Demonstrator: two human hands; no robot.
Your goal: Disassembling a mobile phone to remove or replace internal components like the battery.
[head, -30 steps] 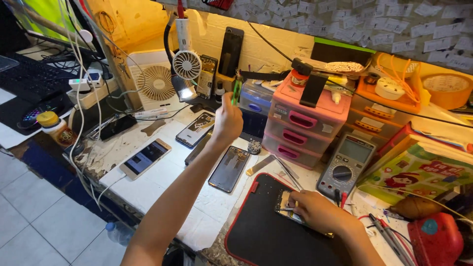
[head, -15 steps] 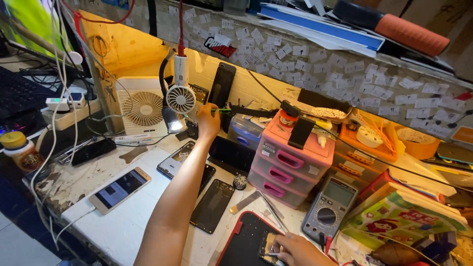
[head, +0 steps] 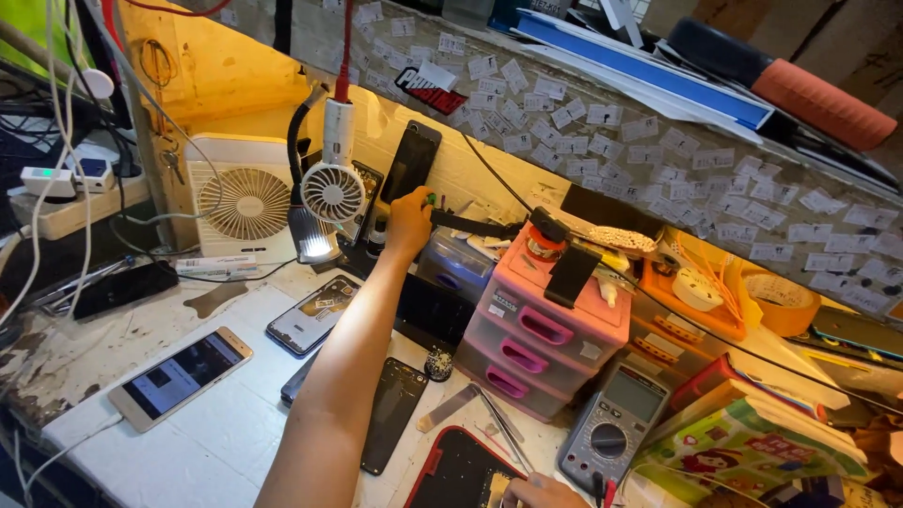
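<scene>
My left hand is stretched far out toward the back wall, fingers closed around a small green-handled tool. It sits beside a black phone panel leaning on the wall and just above a clear drawer box. My right hand is only partly visible at the bottom edge. It rests on a black work mat with a red rim, next to a small part; its grip is hidden.
A pink drawer unit and a grey multimeter stand right of my arm. Several phones lie on the white table, including a white one and a dark one. Two small fans and a lamp stand at the back.
My left hand has reached farther back and up toward the wall with the green tool. The view has swung left and closer. My right hand stays on the mat.
</scene>
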